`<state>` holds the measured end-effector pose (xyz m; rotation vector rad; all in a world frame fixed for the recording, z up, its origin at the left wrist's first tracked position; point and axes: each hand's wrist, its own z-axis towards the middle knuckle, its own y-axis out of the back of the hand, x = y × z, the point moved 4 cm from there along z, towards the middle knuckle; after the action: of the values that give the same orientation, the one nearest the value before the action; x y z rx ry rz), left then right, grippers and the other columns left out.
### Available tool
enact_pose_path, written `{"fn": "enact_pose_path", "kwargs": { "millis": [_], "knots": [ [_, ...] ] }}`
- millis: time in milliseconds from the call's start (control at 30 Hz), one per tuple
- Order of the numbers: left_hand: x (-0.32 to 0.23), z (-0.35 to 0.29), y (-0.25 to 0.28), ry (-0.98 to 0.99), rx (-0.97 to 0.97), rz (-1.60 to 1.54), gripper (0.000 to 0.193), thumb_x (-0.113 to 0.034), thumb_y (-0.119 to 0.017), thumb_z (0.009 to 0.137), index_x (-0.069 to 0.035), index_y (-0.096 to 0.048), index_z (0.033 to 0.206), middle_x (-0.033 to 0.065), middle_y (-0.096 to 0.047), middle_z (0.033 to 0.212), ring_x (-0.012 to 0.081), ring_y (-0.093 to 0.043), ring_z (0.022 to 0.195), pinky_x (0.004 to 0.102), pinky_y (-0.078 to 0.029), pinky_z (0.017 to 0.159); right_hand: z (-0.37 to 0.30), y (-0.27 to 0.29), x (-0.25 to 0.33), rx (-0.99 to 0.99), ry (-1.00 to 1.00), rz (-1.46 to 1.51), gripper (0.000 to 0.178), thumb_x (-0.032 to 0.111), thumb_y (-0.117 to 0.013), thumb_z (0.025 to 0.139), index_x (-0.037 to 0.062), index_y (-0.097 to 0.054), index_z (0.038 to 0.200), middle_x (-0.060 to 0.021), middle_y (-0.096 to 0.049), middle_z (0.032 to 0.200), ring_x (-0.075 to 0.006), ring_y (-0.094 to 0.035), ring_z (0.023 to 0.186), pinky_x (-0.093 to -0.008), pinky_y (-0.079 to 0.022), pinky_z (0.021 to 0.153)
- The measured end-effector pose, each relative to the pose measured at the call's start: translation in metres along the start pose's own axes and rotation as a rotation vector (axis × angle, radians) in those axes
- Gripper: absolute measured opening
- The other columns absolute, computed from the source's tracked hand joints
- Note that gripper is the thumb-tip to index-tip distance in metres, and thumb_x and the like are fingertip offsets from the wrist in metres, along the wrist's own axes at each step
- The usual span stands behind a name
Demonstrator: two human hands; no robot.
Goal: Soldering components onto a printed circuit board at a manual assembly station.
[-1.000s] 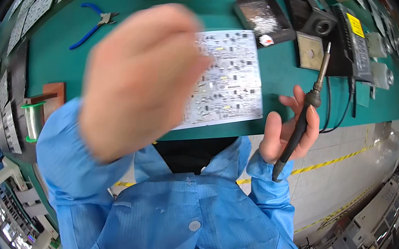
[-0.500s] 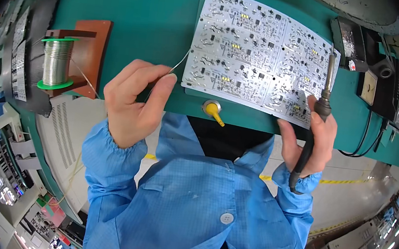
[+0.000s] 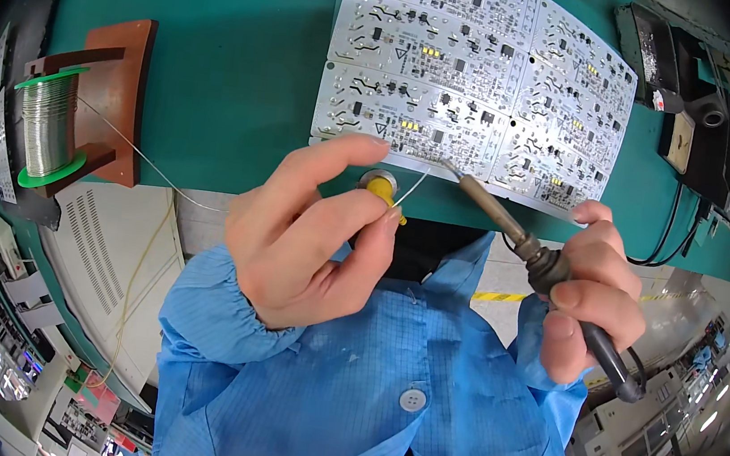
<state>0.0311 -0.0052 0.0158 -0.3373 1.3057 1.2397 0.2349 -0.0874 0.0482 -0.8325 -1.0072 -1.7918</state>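
Observation:
My left hand pinches a thin solder wire between thumb and finger, its free end sticking out toward the board's near edge. The wire trails back from the hand to a solder spool with green flanges at the left. My right hand is wrapped around a soldering iron. The iron's tip points up and left, over the near edge of the white circuit board panel; whether it touches is unclear. Small black and yellow components and solder joints cover the panel.
A brown spool stand rests on the green mat. Between my hands and the panel, a yellow-topped round fitting sits at the table edge, partly hidden by my left hand. At right stand a black soldering station and a sponge.
My left hand moved right with the solder wire, drawing it out from the spool. The iron swung from upright to slanting left, its tip now at the board's near edge. The whole view shifted slightly.

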Motion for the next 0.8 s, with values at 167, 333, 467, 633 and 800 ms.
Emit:
{"fn": "enact_pose_path", "kwargs": {
  "millis": [167,333,467,633,800],
  "knots": [
    [0.003,-0.001,-0.004,0.016,0.019,0.02,0.019,0.012,-0.065,0.068,0.003,-0.06,0.083,0.0249,-0.058,0.103,0.0252,-0.062,0.085,0.0281,-0.051,0.064,0.002,-0.002,-0.005,0.024,-0.025,0.016,0.016,0.011,-0.065,0.061,0.0052,-0.065,0.076,-0.0033,-0.049,0.056,-0.0161,-0.042,0.051,-0.0414,-0.041,0.074],
    [0.007,-0.002,-0.004,-0.035,0.019,0.049,0.019,0.012,-0.066,0.067,0.003,-0.061,0.084,0.0245,-0.057,0.104,0.0234,-0.063,0.08,0.0269,-0.051,0.058,0.003,-0.003,-0.008,0.035,-0.034,0.026,0.018,0.01,-0.066,0.059,0.0054,-0.066,0.076,-0.0028,-0.048,0.056,-0.0158,-0.041,0.051,-0.0411,-0.041,0.075],
    [0.012,-0.002,-0.008,-0.118,-0.069,0.127,0.022,0.009,-0.07,0.063,-0.001,-0.062,0.082,0.0193,-0.06,0.101,0.0129,-0.051,0.057,0.0217,-0.038,0.043,0.004,-0.004,-0.008,0.037,-0.05,0.007,0.018,0.01,-0.066,0.058,0.0062,-0.066,0.075,-0.0022,-0.046,0.056,-0.0157,-0.04,0.051,-0.0408,-0.041,0.075],
    [0.01,-0.002,-0.008,-0.139,-0.115,0.195,0.024,0.005,-0.074,0.059,-0.004,-0.063,0.078,0.0148,-0.063,0.098,0.0085,-0.042,0.046,0.0207,-0.028,0.035,0.006,-0.004,-0.009,0.06,-0.046,0.004,0.017,0.011,-0.066,0.057,0.0074,-0.066,0.074,-0.0016,-0.045,0.056,-0.0157,-0.04,0.052,-0.0407,-0.042,0.074],
    [0.01,-0.002,-0.007,-0.125,-0.137,0.166,0.023,0.005,-0.074,0.059,-0.004,-0.063,0.077,0.0152,-0.063,0.097,0.0082,-0.044,0.047,0.0202,-0.028,0.035,0.003,-0.006,-0.009,0.026,-0.035,0.004,0.018,0.011,-0.065,0.055,0.0078,-0.065,0.072,-0.0015,-0.044,0.056,-0.0156,-0.04,0.052,-0.0408,-0.042,0.073]
  ]
}}
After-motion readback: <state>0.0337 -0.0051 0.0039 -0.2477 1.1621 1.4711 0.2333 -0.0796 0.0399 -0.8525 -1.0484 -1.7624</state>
